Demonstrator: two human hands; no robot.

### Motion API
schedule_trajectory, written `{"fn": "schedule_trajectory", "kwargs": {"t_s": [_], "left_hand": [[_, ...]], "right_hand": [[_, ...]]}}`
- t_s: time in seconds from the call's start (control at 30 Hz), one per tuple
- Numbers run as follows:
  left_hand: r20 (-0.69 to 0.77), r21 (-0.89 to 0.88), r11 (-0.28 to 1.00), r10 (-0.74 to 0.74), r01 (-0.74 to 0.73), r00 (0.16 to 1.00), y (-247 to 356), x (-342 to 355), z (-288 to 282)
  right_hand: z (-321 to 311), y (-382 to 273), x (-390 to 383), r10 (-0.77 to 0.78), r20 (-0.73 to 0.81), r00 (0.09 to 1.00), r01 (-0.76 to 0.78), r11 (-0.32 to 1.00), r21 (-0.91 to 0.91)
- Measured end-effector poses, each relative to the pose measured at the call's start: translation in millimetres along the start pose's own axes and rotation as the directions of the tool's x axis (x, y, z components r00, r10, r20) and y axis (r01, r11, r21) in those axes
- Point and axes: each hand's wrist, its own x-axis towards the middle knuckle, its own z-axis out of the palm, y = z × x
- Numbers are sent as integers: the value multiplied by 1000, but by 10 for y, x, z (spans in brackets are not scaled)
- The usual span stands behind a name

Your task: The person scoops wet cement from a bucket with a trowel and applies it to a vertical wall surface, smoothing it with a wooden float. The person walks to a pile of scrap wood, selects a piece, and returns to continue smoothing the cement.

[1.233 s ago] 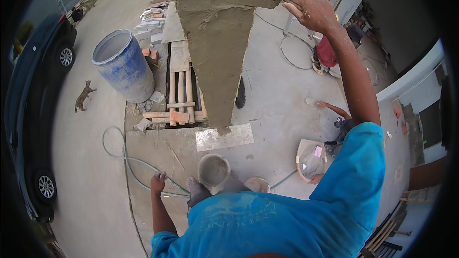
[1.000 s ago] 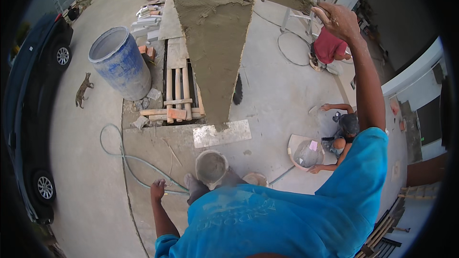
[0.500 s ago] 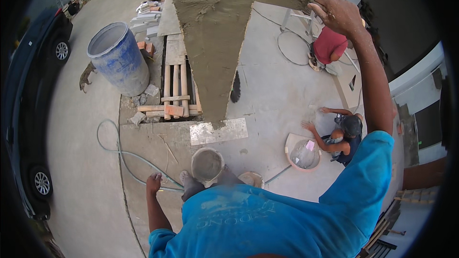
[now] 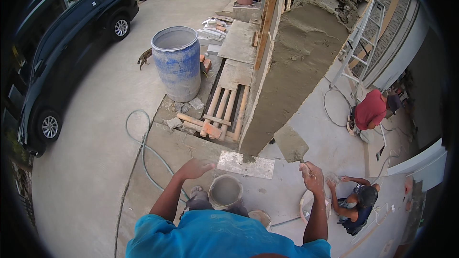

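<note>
My right hand (image 4: 311,176) is closed round the handle of a trowel (image 4: 290,144), whose broad blade is coated in grey mortar. The blade stands beside the lower part of a column (image 4: 306,57) covered with wet mortar. Nothing shows in my left hand (image 4: 195,168); its fingers are stretched out, palm down, over the floor. Close to that hand, a bucket of grey mortar (image 4: 226,207) stands by my feet. A pale, mortar-spotted board (image 4: 246,165) lies on the floor at the column's foot.
A blue drum (image 4: 177,69) stands left of the column, near wooden poles (image 4: 222,107) across a trench. A hose (image 4: 155,150) loops over the ground. To the right are a crouching co-worker (image 4: 356,208), another in red (image 4: 370,110), and a ladder (image 4: 363,43). A dark car (image 4: 81,33) is parked left.
My right hand has come down from high at the column's upper right, still holding the trowel. My left hand has risen forward and its fingers have straightened. The view has shifted.
</note>
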Motion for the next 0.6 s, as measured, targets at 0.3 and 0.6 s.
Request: {"fn": "schedule_trajectory", "kwargs": {"t_s": [0.3,0.6], "left_hand": [[-286,611,669,-311,423,906,-2127,1045,-567],[-6,447,842,-335,302,942,-3700,941,-772]], "right_hand": [[2091,-17,-970,314,49,948,-315,912,263],[4425,284,-1630,726,523,446,-661,661,-355]]}}
